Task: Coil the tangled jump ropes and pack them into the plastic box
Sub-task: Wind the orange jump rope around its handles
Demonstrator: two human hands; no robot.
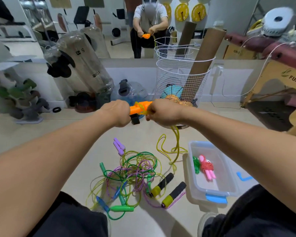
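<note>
Orange handles (137,108) carry a translucent yellow cord (175,144). The tangle at lower centre (135,171) mixes green, yellow and purple-speckled cords; its handles are lilac (118,146), green (122,209), blue (102,203) and black-and-yellow (173,194). The clear plastic box (229,187), blue-latched, contains a pink rope bundle (206,167) and a green one (196,164).

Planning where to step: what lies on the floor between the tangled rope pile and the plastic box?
In the head view, two black-and-yellow handles lie between the tangled pile and the plastic box.
</note>
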